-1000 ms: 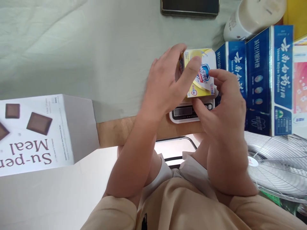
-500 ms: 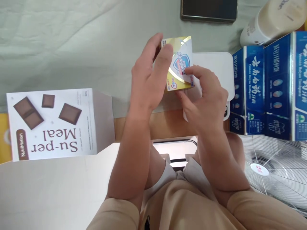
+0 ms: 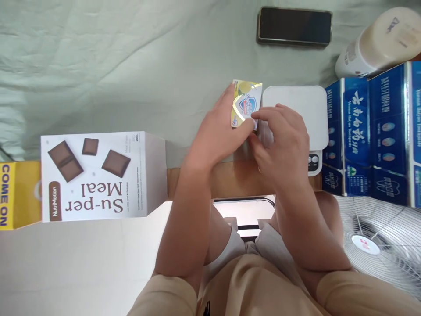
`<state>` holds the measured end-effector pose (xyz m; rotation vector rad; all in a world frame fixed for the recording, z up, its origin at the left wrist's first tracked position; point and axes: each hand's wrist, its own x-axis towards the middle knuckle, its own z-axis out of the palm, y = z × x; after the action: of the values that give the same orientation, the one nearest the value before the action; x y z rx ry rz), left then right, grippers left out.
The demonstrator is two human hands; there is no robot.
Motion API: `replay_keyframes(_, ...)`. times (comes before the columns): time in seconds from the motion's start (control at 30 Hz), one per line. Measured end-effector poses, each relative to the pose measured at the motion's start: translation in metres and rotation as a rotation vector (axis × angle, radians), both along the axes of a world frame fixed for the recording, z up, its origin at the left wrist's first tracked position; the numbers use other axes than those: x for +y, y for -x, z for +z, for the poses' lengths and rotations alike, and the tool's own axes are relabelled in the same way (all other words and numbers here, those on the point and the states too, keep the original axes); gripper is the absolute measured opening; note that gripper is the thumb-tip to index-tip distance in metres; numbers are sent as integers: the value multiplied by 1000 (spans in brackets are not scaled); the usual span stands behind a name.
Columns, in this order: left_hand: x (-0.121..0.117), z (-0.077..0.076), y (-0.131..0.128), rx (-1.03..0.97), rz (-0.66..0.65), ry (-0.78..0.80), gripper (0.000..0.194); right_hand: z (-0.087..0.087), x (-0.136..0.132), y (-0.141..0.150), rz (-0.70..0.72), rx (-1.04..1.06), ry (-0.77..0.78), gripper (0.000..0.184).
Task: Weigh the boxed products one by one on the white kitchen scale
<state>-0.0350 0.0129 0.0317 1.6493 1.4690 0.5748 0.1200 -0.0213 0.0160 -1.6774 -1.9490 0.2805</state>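
A yellow and white Safeguard soap box (image 3: 246, 100) is held in front of me, a little left of a white kitchen scale (image 3: 296, 94). My left hand (image 3: 222, 129) is closed around its left and near sides, thumb along the near edge. With thumb and index finger, my right hand (image 3: 282, 139) pinches the near right corner of the box. The fingertips hide that corner, so whether a flap there is raised cannot be made out. The right hand overlaps part of the scale.
Blue toothpaste boxes (image 3: 353, 131) stand at the right, with a Dove bottle (image 3: 371, 41) behind them. A dark phone (image 3: 294, 27) lies at the back. A white Su-per Meal box (image 3: 95, 175) and a yellow box (image 3: 26, 195) sit at left. A fan (image 3: 365, 244) stands below right.
The soap box has come nearer to me and tilted. My left thumb has slid from its front face to the near edge, beside the right fingers. The view has shifted, showing more of the phone.
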Motion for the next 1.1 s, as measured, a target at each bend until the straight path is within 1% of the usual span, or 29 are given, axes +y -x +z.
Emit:
replay_keyframes(0.07,-8,5,5,6,-51,7,70,-2,-2,-3,-16,4,-10,32)
replay_keyframes(0.13,-15,7,9,42,-63,16,76,-3,-3,-3,-42,-6,-12,31)
replay_keyframes(0.2,-19,4,8,88,-26,18,73,-3,-3,-1,-70,-25,-2,30)
replay_keyframes(0.27,-18,-1,4,111,25,-5,64,-2,-2,1,-86,-42,14,31)
replay_keyframes(0.33,-16,-7,-2,101,69,-32,58,0,-2,3,-77,-41,18,32)
replay_keyframes(0.4,-13,-11,-6,85,109,-43,55,2,-3,3,-69,-33,8,32)
replay_keyframes(0.53,-9,-13,-9,108,159,-43,56,4,-3,0,-87,-66,22,31)
replay_keyframes(0.7,-4,-12,-11,108,144,-68,57,5,2,1,-17,-103,91,32)
replay_keyframes(0.8,0,-12,-13,131,173,-52,59,8,2,1,12,-79,104,35)
replay_keyframes(0.9,4,-13,-16,166,179,-80,63,19,-6,-9,1,-55,79,36)
replay_keyframes(1.0,8,-15,-18,171,201,-95,64,38,-21,-30,1,-38,-14,31)
replay_keyframes(1.03,10,-16,-19,157,216,-97,63,46,-27,-40,9,-24,-57,29)
replay_keyframes(1.1,15,-20,-23,94,307,-164,61,59,-40,-61,23,16,-144,24)
